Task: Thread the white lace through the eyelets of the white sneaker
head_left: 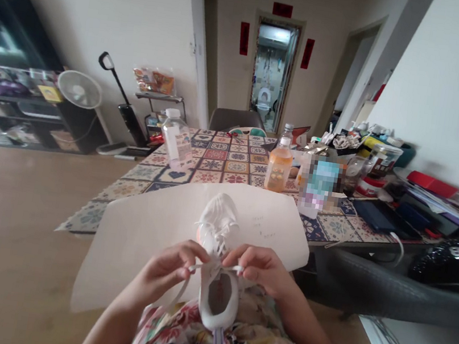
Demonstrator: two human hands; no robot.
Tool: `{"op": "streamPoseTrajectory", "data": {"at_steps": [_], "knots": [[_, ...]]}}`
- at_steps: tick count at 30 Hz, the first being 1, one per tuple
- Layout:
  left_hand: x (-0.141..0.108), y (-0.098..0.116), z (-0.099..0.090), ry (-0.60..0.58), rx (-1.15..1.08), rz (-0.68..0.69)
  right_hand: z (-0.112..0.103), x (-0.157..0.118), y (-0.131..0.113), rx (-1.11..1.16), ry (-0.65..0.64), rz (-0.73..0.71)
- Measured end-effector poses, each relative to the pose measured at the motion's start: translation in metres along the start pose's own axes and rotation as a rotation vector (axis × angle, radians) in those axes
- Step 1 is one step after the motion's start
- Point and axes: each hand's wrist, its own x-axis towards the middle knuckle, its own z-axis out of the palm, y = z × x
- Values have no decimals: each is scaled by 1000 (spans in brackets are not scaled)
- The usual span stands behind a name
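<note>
A white shoe (228,317) lies in front of me, its toe pointing away and its heel toward my body. Its opening faces up, and its heel end rests against patterned cloth on my lap. My left hand (172,267) pinches a white shoelace (193,268) on the left side, with a length of lace hanging below the fingers. On the right, my right hand (262,269) is closed on another stretch of the lace. Between the hands the lace crosses over the shoe's tongue; whether it is knotted there I cannot tell.
Under the shoe's front lies a large white sheet (135,227) on the table's patterned cloth (213,164). Beyond stand a clear bottle (176,141) and an orange drink bottle (278,168). Jars, a tablet (382,218) and a cable crowd the right. A dark chair (393,288) is at right.
</note>
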Motion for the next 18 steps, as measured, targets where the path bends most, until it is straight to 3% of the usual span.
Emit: {"op": "streamPoseTrajectory", "data": {"at_steps": [2, 4, 9, 13, 18], "knots": [[1, -8, 17, 136, -213, -58, 7, 0, 12, 59, 64, -16], [3, -14, 31, 213, -275, -76, 11, 0, 20, 80, 123, -34], [4, -10, 45, 216, -294, -117, 14, -3, 19, 18, 199, -14], [3, -1, 46, 148, -251, -120, 20, -4, 7, -293, 187, -56], [5, -4, 54, 202, -284, -115, 25, -8, 2, -648, 150, -116]]}}
